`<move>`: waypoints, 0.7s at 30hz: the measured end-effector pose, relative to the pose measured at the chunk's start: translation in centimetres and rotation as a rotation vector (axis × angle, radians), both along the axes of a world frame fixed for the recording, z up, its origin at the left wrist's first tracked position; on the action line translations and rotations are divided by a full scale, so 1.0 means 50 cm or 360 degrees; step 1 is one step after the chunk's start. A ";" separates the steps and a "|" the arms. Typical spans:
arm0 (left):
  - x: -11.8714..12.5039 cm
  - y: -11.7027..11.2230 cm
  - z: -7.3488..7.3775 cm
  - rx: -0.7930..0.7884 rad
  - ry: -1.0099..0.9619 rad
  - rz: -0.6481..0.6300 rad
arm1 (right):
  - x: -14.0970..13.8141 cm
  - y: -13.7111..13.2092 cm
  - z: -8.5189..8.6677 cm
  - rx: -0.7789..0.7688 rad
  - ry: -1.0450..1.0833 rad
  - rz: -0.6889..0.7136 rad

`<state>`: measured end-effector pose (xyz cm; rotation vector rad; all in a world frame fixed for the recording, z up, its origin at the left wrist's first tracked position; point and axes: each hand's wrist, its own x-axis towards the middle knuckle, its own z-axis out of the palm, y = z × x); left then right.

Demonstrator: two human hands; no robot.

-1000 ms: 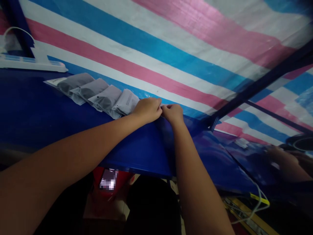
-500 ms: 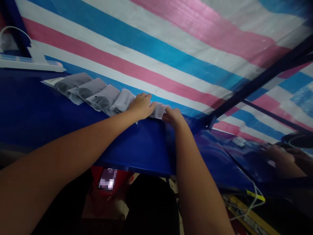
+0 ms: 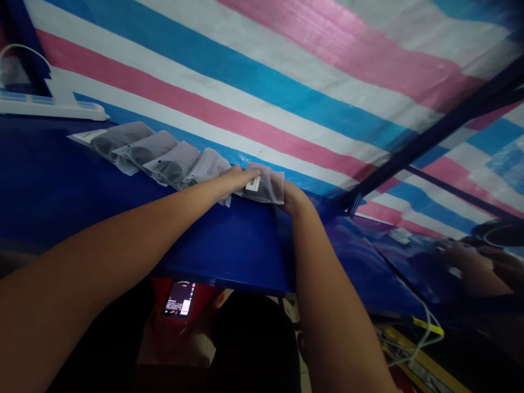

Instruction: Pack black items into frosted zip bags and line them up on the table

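Observation:
A frosted plastic bag (image 3: 271, 188) with something dark inside and a white label on its face is between my two hands at the back of the blue table. My left hand (image 3: 236, 179) grips its left side, thumb pressed on top near the label. At its right end is my right hand (image 3: 293, 197), closed on the edge, with the fingers hidden behind the bag. To the left, several similar frosted bags (image 3: 176, 162) overlap in a slanting row, dark contents showing through. The nearest of these, a bag with printed lettering (image 3: 208, 164), lies partly behind my left wrist.
Striped plastic sheeting (image 3: 229, 87) rises behind the blue table (image 3: 229, 245). At the far left lies a white power strip (image 3: 53, 107). Below the table edge a lit phone (image 3: 179, 298) rests on a red surface. Another person's hand (image 3: 470, 262) is at the right, beyond a white cable (image 3: 428, 327).
The bag between my hands has tilted up, and its label now shows. My left hand has turned from lying over the bag to gripping its side; my right fingers have gone behind it.

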<state>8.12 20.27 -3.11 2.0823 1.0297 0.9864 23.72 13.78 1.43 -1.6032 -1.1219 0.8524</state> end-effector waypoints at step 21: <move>0.011 -0.052 0.038 -0.0419 -0.0834 0.0034 | -0.001 -0.001 0.004 0.0035 0.0451 0.0653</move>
